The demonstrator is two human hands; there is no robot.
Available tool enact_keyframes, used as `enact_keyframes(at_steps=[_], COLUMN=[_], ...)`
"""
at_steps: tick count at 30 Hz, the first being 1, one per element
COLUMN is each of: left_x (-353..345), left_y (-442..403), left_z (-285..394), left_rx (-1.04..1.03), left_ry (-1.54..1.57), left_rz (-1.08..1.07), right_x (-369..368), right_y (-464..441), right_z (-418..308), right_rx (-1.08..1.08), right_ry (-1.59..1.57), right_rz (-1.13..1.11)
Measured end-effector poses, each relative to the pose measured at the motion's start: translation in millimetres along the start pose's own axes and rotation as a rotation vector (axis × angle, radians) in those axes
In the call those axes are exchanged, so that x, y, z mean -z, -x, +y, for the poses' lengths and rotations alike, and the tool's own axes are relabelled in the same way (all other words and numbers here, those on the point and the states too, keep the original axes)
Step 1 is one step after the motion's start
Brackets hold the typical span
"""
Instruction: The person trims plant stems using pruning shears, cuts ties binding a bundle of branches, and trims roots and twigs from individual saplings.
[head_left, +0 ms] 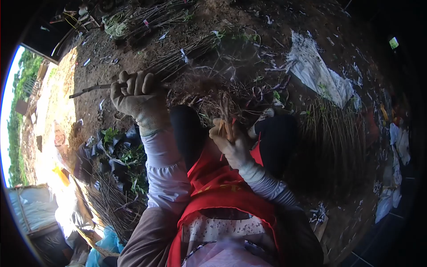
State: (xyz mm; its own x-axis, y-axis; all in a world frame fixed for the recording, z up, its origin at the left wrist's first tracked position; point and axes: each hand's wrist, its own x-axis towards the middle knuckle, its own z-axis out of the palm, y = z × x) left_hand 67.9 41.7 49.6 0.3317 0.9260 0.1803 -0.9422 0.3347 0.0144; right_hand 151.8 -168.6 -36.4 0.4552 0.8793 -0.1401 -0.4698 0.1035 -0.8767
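My left hand (133, 95), in a pale knitted glove, is closed round a thin woody stick (91, 90) whose bare end points left. In front of my knees, my right hand (233, 144), gloved too, grips a rooted stem (224, 107) with fine brown roots spreading from its far end. Orange-brown lengths show between its fingers; whether they are one stem or more I cannot tell. Just beyond lies a tangle of reddish-brown roots (200, 86) on the soil. Red cloth (218, 196) covers my lap.
Thin sticks in bundles (178, 55) lie on the ground ahead. A large stem bundle (333, 138) stands at the right, near a torn white sheet (318, 71). Dark bags with leafy plants (126, 155) and more sticks (113, 200) sit at the left.
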Motion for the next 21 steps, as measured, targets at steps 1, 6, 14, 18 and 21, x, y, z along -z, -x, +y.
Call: enact_keyframes(at_steps=[1, 6, 14, 18, 21], left_x=[-2, -9, -1, -8, -14], left_y=[2, 9, 13, 11, 8], left_z=[-2, -9, -9, -13, -13], left_rx=[0.004, -0.026, -0.002, -0.030, -0.087], left_ry=[-0.016, -0.154, -0.314, -0.329, -0.426], left_rz=[-0.015, -0.024, -0.167, -0.098, -0.054], right_x=[-2, -1, -1, 12, 21], right_y=[1, 3, 6, 8, 2], right_z=[0, -9, -11, -12, -8], right_rx=[0.051, -0.040, -0.250, -0.266, -0.145], right_ry=[0.085, -0.147, -0.247, -0.156, -0.160], right_rz=[0.018, -0.078, 0.023, -0.012, 0.154])
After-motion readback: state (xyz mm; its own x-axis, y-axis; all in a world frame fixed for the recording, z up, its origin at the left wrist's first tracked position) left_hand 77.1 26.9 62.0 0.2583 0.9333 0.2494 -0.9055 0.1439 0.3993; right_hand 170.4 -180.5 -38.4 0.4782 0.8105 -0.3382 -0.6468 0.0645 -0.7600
